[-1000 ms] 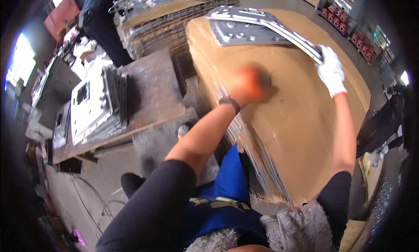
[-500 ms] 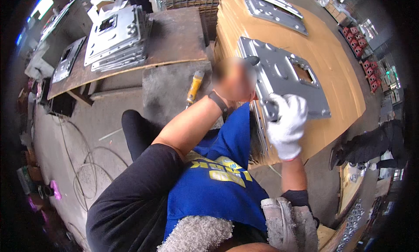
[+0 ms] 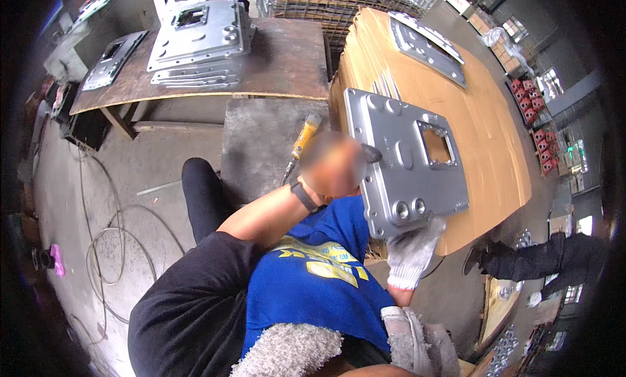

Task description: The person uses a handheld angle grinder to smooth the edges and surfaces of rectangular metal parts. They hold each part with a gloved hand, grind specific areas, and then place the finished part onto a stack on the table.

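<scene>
I'm watching a workshop from far away: I see flat metal plates (image 3: 201, 36) piled on a rough table (image 3: 290, 60), a yellow tool (image 3: 302, 143), a wire cage (image 3: 300, 6) and red metal parts (image 3: 523, 94).

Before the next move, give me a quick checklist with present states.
1. White-gloved right hand at the lower edge of the rectangular grey metal plate with a square cutout: ok.
2. Left hand with dark wristband, grip: cannot tell, blurred.
3. Plate flat on the brown cardboard stack: cannot tell.
4. Yellow handheld tool apart from the plate: ok.
5. Second grey metal plate apart from the first: ok.
</scene>
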The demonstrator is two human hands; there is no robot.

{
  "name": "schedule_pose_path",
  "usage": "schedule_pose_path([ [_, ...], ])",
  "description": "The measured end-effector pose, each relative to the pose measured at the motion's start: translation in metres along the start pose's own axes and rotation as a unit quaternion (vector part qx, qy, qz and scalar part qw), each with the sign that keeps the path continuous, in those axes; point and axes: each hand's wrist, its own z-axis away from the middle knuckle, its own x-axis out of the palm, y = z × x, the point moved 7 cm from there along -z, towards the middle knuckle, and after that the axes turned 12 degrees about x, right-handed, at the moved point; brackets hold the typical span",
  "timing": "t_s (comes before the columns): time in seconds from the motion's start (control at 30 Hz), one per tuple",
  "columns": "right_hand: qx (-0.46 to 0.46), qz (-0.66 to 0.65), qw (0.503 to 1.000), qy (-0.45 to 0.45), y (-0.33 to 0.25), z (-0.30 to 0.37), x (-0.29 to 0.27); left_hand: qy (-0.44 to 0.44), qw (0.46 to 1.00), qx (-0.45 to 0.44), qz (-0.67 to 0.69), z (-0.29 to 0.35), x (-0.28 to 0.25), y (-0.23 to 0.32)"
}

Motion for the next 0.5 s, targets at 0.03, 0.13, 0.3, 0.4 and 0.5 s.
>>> schedule_pose_path([
  [0.03, -0.011, 0.048, 0.999, -0.006, -0.002, -0.014, -0.009, -0.012, 0.988, -0.027, 0.150, 0.009, 0.001, 0.011],
  [0.13, 0.013, 0.088, 0.995, -0.040, 0.018, -0.029, 0.007, 0.001, 0.891, -0.033, 0.452, 0.048, -0.009, 0.063],
  [0.3, -0.007, 0.215, 0.974, -0.065, 0.034, -0.072, 0.062, 0.124, 0.827, -0.005, 0.549, 0.078, -0.061, 0.079],
  [0.4, 0.068, 0.220, 0.960, -0.161, 0.061, -0.129, 0.131, 0.184, 0.843, 0.055, 0.503, 0.054, -0.107, 0.066],
  [0.5, 0.141, 0.187, 0.944, -0.234, 0.077, -0.198, 0.197, 0.155, 0.808, 0.114, 0.558, 0.001, -0.136, 0.063],
])
